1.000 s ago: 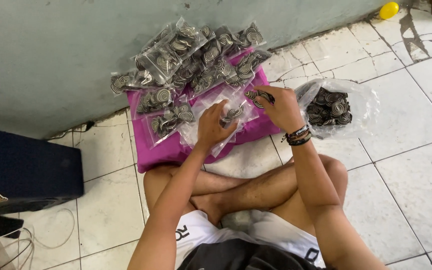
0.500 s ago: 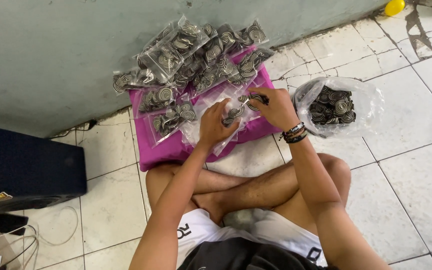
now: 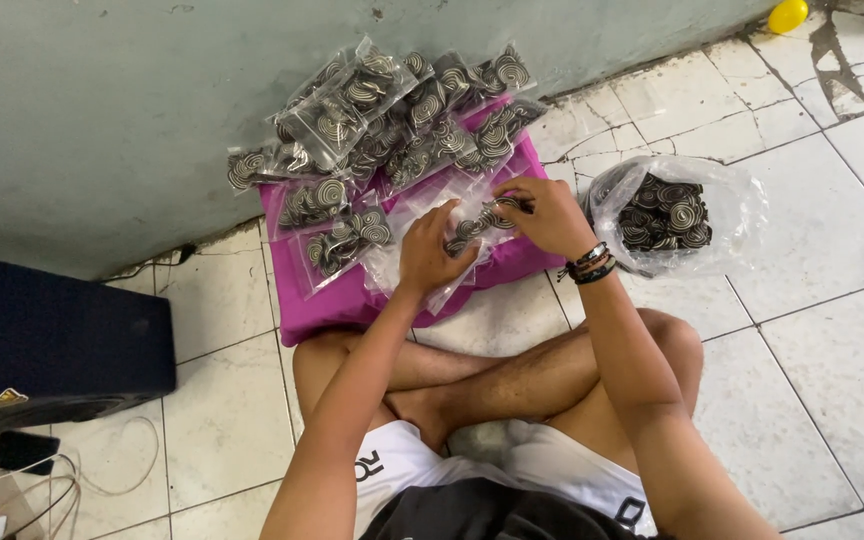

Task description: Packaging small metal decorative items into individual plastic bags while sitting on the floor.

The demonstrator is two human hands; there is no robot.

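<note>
Your left hand point(image 3: 430, 250) and right hand point(image 3: 542, 215) both grip a clear plastic pouch point(image 3: 452, 245) of spiral coils over the magenta cushion point(image 3: 352, 300). Its long axis slants from near-left to far-right, its mouth toward your right fingers. Your hands cover most of it, so its contents blur.
</note>
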